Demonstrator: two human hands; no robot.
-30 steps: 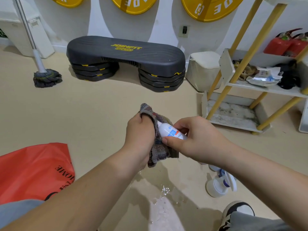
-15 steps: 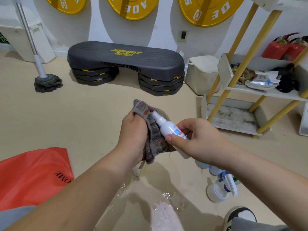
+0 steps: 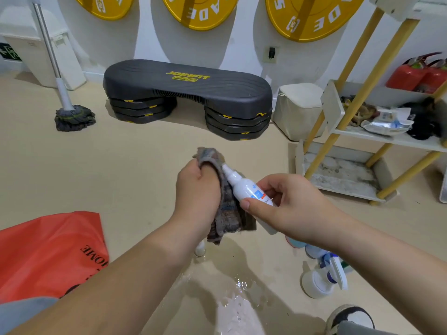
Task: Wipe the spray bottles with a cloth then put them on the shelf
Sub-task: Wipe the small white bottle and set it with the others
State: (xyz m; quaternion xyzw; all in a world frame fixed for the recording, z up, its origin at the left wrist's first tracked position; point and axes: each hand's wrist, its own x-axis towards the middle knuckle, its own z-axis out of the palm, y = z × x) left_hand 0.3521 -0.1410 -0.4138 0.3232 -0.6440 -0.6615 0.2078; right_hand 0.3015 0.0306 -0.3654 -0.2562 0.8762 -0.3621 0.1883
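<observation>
One small spray bottle (image 3: 244,187), frame centre: your right hand (image 3: 290,209) pinches it, your left hand (image 3: 197,189) grips the cloth (image 3: 227,221) against its nozzle end. Wiping under way; several bottles (image 3: 316,281) wait on the floor (image 3: 121,177) lower right; shelf (image 3: 387,139), right, not yet reached

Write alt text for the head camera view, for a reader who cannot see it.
Seen from above, a left hand grips a grey cloth against a small white spray bottle held by the right hand. More spray bottles sit on the wet floor below, a yellow-legged shelf to the right.
</observation>
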